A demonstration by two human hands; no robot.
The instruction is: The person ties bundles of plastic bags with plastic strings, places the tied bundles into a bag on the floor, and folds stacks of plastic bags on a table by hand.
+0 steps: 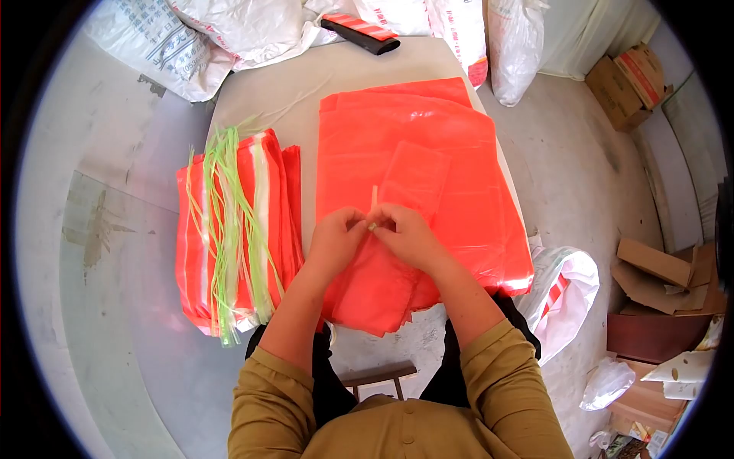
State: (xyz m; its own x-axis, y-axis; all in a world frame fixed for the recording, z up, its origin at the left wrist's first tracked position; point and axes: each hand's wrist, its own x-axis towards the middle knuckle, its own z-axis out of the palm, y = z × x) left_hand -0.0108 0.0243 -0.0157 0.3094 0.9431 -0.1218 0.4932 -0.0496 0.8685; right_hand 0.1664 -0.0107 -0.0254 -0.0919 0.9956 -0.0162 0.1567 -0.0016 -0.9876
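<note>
My left hand point(339, 239) and my right hand point(404, 234) meet over a narrow folded bundle of red plastic point(375, 294). Fingers of both hands are pinched together around its middle. A short bit of green plastic strip point(372, 226) shows between the fingertips; most of it is hidden. The bundle lies slantwise on a wide stack of flat red plastic sheets point(459, 176). Left of my left arm is a pile of folded red-and-white striped plastic point(287, 199), with a bunch of loose green strips point(228, 222) draped lengthwise over it.
The pale table point(267, 99) carries both piles. A black object with a red-striped top point(367, 37) rests at its far edge. White sacks point(245, 30) crowd behind. Right of the table stand an open white sack point(577, 294) and cardboard boxes point(657, 264). A stool point(382, 373) is below.
</note>
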